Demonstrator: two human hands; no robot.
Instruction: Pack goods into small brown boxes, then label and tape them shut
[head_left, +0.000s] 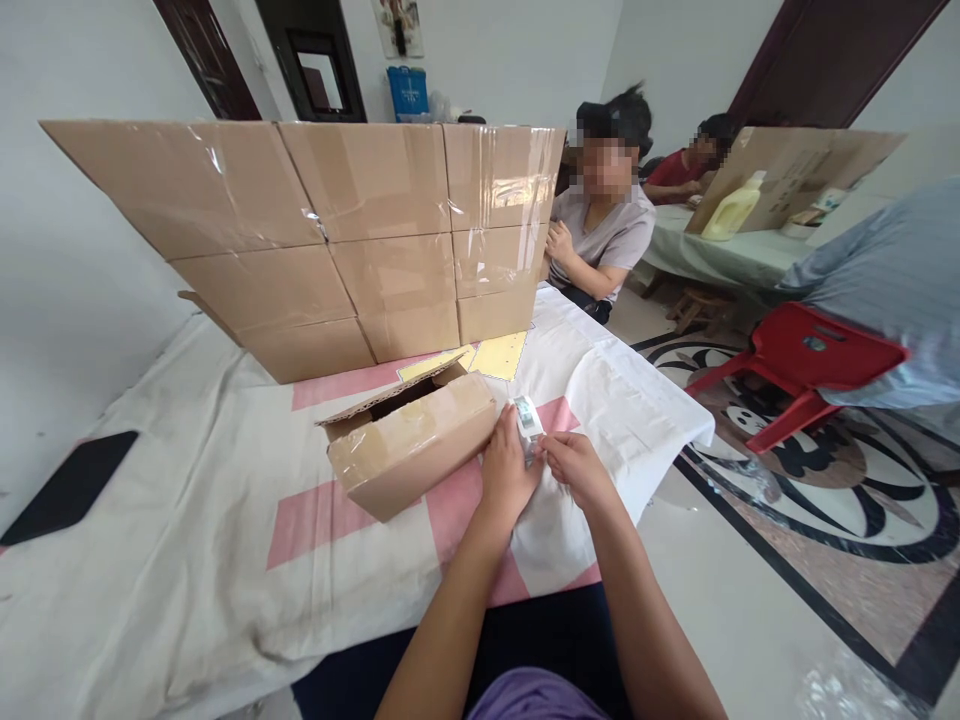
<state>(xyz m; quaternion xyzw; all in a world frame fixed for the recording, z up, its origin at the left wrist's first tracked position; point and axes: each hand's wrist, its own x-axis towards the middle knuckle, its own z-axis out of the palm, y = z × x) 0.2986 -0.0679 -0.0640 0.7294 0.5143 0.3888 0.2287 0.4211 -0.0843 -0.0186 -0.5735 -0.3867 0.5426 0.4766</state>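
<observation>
My left hand (511, 470) is closed around a small white packet (528, 416) with a grey-green patch on its face; its exact kind is too small to tell. My right hand (574, 462) pinches at the packet's near edge, with thumb and fingertips pressed together. Just left of my hands an open cardboard box (420, 440) rests tilted on the cloth, its flap raised and clear tape along its side. Behind that box lie yellow sheets (501, 355), partly hidden by it.
A wall of taped cardboard boxes (390, 290) stands across the back of the cloth-covered table (202, 500). A flat black object (71, 487) lies at far left. A person (604, 215) sits beyond the table's right corner. A red chair (825, 350) stands to the right.
</observation>
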